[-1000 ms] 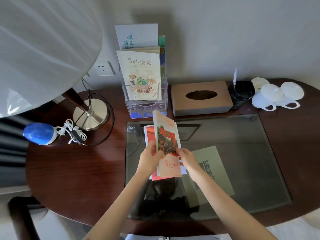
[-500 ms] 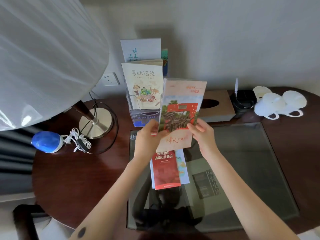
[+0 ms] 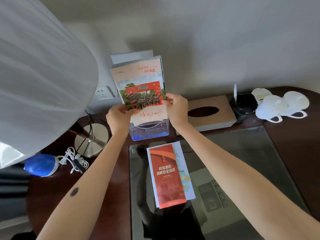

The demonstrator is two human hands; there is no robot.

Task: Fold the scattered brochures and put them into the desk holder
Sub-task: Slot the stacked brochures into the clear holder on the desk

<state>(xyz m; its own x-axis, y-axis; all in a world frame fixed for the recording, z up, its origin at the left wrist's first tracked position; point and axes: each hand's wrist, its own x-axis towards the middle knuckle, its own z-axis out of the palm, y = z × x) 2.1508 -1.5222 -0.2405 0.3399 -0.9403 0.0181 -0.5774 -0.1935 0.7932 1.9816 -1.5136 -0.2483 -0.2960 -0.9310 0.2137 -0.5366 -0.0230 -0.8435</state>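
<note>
Currently held: folded brochure (image 3: pixel 141 87), upright, lower edge seemingly just inside clear desk holder (image 3: pixel 150 132).
Left hand (image 3: pixel 119 116): pinches left edge, low down.
Right hand (image 3: pixel 176 108): pinches right edge, opposite.
Handling: likely light, glossy, floppy; best gripped at both side edges.
On glass: red leaflet (image 3: pixel 166 175), flat between forearms, apart from both hands.

Centre of frame: the left hand (image 3: pixel 119 116) and right hand (image 3: pixel 176 108) are pinching the side edges of an upright folded brochure (image 3: pixel 143 90), whose lower end is sitting behind the clear front wall of the desk holder (image 3: pixel 150 132). Lower centre: a red brochure (image 3: pixel 166 177) is lying over a pale brochure (image 3: pixel 185 181) on the glass pad (image 3: pixel 242 161). Right of the holder: a tissue box (image 3: pixel 207 113) is standing.
</note>
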